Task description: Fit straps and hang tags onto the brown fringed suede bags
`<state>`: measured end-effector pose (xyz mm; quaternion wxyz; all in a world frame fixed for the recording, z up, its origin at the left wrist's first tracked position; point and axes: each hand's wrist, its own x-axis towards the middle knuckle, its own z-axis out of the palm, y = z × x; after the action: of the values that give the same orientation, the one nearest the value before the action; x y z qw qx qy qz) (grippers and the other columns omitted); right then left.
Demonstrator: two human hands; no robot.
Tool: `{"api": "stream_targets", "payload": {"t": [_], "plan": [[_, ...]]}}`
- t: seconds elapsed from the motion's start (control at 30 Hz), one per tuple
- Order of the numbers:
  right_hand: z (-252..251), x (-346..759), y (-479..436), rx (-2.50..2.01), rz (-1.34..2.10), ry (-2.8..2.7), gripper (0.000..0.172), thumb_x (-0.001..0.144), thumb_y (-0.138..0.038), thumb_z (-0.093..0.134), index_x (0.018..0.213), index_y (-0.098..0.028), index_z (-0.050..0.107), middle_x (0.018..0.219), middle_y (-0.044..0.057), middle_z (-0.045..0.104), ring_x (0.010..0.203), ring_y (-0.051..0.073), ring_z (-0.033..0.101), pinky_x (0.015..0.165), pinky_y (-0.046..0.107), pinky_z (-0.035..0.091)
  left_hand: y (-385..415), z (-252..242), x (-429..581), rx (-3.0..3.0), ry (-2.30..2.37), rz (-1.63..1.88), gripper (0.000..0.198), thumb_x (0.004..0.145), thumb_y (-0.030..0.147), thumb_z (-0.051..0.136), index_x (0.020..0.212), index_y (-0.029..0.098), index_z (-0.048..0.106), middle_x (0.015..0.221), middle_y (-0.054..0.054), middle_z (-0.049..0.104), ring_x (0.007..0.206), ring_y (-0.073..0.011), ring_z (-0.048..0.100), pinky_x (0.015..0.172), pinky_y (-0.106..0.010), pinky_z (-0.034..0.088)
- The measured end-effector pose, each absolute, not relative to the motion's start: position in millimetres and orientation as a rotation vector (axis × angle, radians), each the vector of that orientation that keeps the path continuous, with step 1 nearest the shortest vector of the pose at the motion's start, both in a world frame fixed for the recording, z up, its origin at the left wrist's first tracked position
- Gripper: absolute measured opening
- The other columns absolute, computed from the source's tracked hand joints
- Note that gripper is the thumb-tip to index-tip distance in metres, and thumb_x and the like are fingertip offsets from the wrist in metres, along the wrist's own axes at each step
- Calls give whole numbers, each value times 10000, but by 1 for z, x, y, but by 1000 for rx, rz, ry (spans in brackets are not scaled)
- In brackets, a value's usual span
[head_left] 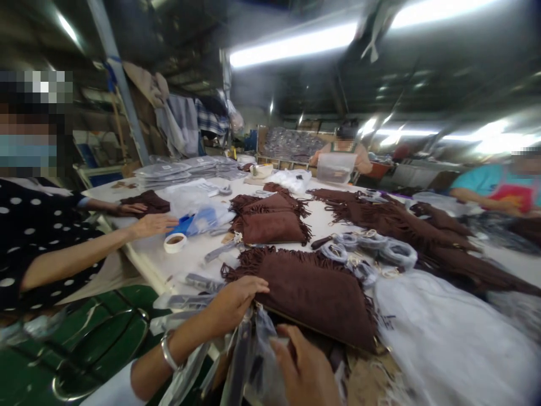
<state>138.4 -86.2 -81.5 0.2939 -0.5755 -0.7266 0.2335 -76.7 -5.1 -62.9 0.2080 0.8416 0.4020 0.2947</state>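
A dark brown fringed bag (313, 293) lies in front of me, its zipped edge toward me. My left hand (236, 301), with a bangle on the wrist, is closed on the bag's near left corner, fingers on top and thumb hidden. My right hand (308, 369) is below the bag's front edge, fingers apart and curved, with nothing visible in them. Between my hands hangs a clear plastic wrapper (264, 338) beside a dark plastic-wrapped strip (240, 361). Another brown fringed bag (274, 225) lies just beyond.
Coiled wrapped straps (397, 254) and a large white plastic bag (448, 332) lie to the right. More brown fringed pieces (389, 225) lie behind them. At left, a co-worker's hand (156, 224) reaches past a tape roll (174, 242). A green stool (105, 344) stands below. Other people work across the table.
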Motion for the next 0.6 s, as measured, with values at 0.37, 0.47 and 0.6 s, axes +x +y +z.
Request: {"api": "stream_targets", "payload": {"t": [0.37,0.47,0.6], "plan": [[-53,111,-75,-1907,126,-2256,251,954,-228,417,809,-234,622,709,52,744,627,227,717,498,251,311,-7,-86,-78,2443,1111,802,357,967,178,455,1302,209,574,1346,-72,592,1276,-178,505,1108,-365,393],[-54,155,-80,-1983,55,-2269,257,954,-280,414,806,-254,624,683,39,744,597,218,712,468,249,286,-8,-90,-78,2478,1125,821,357,967,166,450,1299,213,574,1336,-70,600,1266,-179,515,1107,-373,398],[-61,235,-88,-2088,98,-2196,325,956,-357,373,782,-278,636,684,42,752,644,250,728,491,272,377,-13,-75,-76,2564,1133,766,341,963,163,437,1271,192,582,1294,-81,622,1231,-195,537,1086,-382,414]]}}
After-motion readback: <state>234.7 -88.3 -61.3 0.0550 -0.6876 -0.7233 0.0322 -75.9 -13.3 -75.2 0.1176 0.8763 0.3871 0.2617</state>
